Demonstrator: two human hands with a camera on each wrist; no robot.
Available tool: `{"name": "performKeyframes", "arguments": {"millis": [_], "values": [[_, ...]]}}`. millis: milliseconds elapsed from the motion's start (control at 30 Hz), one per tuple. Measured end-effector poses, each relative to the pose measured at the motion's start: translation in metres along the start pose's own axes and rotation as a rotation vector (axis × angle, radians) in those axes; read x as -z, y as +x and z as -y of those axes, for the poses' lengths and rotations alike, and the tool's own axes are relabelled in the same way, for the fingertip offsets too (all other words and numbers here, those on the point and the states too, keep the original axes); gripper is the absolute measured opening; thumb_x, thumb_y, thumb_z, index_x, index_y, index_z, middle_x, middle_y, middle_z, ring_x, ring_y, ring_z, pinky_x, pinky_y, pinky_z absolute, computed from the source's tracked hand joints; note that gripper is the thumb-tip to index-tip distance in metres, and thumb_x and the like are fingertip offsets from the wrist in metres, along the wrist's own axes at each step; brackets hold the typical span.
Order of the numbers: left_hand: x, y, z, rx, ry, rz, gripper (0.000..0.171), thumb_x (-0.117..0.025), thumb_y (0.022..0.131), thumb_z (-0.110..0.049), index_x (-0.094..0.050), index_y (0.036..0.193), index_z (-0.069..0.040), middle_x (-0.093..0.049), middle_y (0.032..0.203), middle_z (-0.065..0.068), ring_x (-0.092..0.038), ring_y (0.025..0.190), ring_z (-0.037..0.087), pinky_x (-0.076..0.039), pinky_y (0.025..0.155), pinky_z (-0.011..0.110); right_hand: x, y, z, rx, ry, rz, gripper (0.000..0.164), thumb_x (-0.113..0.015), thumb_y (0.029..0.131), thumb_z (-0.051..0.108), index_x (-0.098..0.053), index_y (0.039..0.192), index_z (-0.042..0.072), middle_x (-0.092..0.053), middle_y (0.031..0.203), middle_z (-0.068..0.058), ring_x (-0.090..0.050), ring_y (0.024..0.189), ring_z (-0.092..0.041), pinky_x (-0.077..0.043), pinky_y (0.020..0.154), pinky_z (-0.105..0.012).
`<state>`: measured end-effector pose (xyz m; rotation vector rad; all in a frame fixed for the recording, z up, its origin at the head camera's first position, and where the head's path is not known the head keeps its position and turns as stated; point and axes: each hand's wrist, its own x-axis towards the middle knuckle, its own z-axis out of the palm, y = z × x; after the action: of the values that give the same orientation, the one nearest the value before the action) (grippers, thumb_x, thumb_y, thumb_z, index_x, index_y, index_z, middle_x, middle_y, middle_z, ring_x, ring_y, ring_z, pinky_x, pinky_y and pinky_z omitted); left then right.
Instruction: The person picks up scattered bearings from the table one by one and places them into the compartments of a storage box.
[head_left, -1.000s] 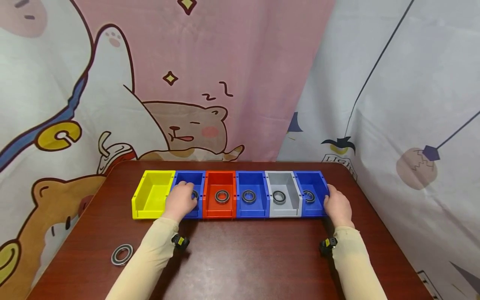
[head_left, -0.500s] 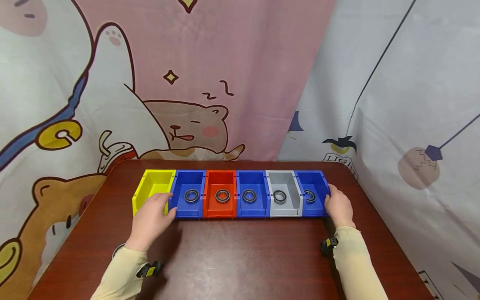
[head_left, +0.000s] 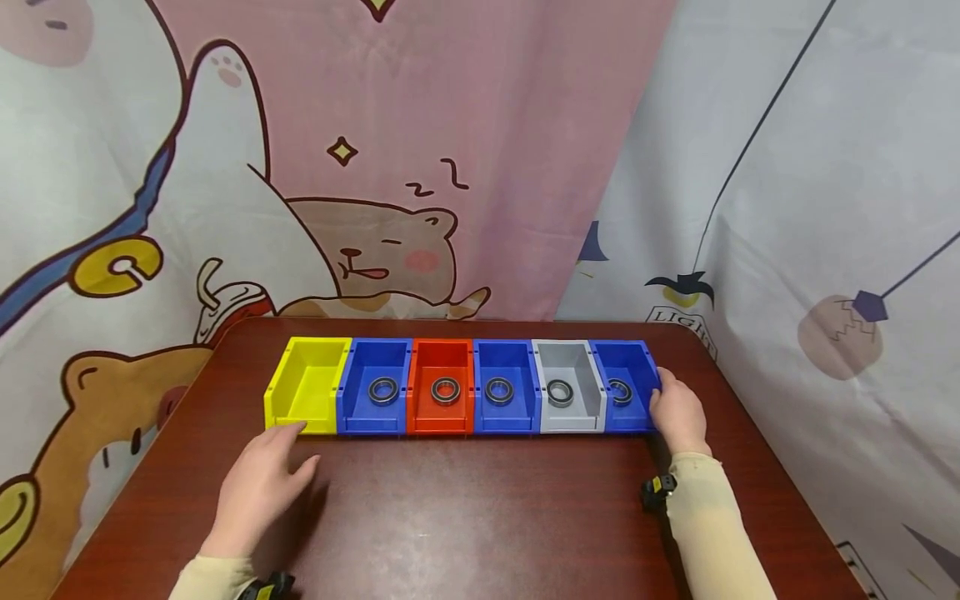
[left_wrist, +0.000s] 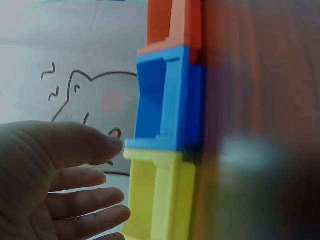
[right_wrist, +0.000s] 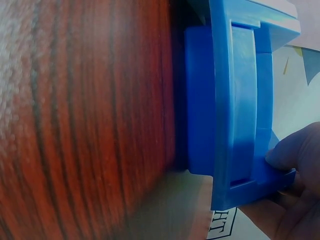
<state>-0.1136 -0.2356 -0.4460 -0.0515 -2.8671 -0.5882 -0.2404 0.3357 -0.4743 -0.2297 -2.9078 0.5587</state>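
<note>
My left hand [head_left: 258, 483], fingers spread and holding nothing, is over the table in front of the yellow bin [head_left: 307, 392]. In the left wrist view its thumb and fingers overlap the yellow and blue bins. My right hand [head_left: 681, 417] grips the side wall of the rightmost blue bin [head_left: 633, 367], thumb inside and fingers outside, as the right wrist view shows. Single ball bearings lie in the left blue bin [head_left: 367, 362], the red bin [head_left: 441, 360], the middle blue bin [head_left: 504, 360], the grey bin [head_left: 566, 360] and the rightmost blue one. The yellow bin holds none.
The bins stand side by side in one row on the dark brown table [head_left: 480, 517], towards its far edge. A cartoon-printed curtain [head_left: 525, 167] hangs behind and at both sides.
My left hand has left the left blue bin, its fingers spreading, and moved left and towards me. It now hides the loose bearing on the table. My right hand keeps its grip.
</note>
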Motion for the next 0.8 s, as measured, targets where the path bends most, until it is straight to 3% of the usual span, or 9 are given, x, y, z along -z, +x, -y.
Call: {"name": "performKeyframes", "arguments": {"millis": [233, 533, 800], "values": [[-0.003, -0.014, 0.025, 0.074, 0.034, 0.099, 0.065, -0.082, 0.078, -0.025, -0.057, 0.125, 0.012, -0.059, 0.119, 0.034, -0.056, 0.107, 0.049, -0.045, 0.088, 0.065, 0.0, -0.001, 0.0, 0.019, 0.002, -0.026, 0.045, -0.05, 0.097, 0.004, -0.043, 0.138, -0.012, -0.054, 0.125, -0.039, -0.055, 0.11, -0.053, -0.045, 0.091, -0.063], [-0.002, -0.022, 0.047, 0.213, 0.062, 0.291, 0.086, -0.084, 0.072, -0.049, -0.056, 0.125, 0.013, -0.055, 0.12, 0.037, -0.052, 0.108, 0.051, -0.042, 0.09, 0.067, -0.001, 0.0, -0.002, 0.029, 0.0, -0.038, 0.046, -0.05, 0.097, 0.005, -0.042, 0.138, -0.013, -0.054, 0.124, -0.039, -0.056, 0.109, -0.053, -0.045, 0.09, -0.063], [-0.001, -0.03, 0.059, 0.253, 0.055, 0.34, 0.086, -0.086, 0.068, -0.051, -0.059, 0.12, 0.011, -0.054, 0.114, 0.037, -0.052, 0.104, 0.053, -0.045, 0.084, 0.066, 0.0, -0.001, 0.0, 0.026, -0.001, -0.032, 0.045, -0.05, 0.097, 0.005, -0.042, 0.138, -0.012, -0.054, 0.123, -0.039, -0.056, 0.108, -0.053, -0.045, 0.09, -0.063]]}}
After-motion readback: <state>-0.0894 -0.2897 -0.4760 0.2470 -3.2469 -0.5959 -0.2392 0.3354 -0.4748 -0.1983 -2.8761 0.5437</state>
